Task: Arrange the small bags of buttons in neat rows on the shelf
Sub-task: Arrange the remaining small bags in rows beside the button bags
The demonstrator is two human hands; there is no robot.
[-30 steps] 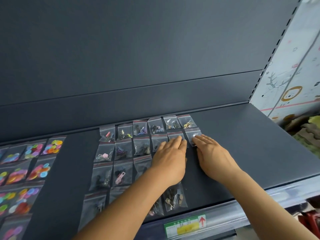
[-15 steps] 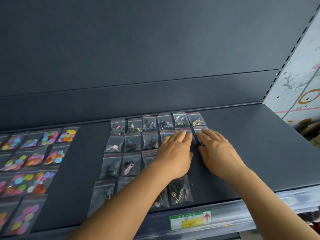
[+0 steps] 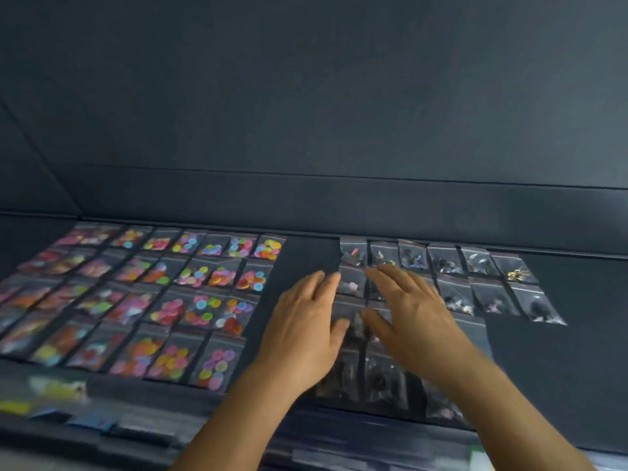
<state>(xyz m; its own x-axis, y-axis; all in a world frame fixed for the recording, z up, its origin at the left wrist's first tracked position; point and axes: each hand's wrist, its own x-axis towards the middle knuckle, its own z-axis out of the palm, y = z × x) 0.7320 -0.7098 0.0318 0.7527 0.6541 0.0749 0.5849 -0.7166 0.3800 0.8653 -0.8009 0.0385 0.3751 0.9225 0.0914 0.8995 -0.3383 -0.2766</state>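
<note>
Small clear bags lie in rows on a dark grey shelf [image 3: 306,256]. A large block of bags with bright coloured buttons [image 3: 200,277] fills the left half. To the right lies a block of bags with dark and metal pieces [image 3: 475,283]. My left hand [image 3: 306,331] hovers with straight fingers at the left edge of that dark block. Over the same block's left columns, my right hand [image 3: 411,317] is spread flat, thumb out. Neither hand holds a bag. The picture is blurred, and bags beneath the hands are partly hidden.
The shelf's back wall [image 3: 306,198] rises right behind the top row. A strip of bare shelf separates the two blocks, and more bare shelf [image 3: 577,368] lies to the right. Blurred price labels [image 3: 57,389] sit along the front edge at the lower left.
The view has swung left, bringing the whole coloured block in. Both hands have shifted from the dark block's right columns to its left side, fingers now spread.
</note>
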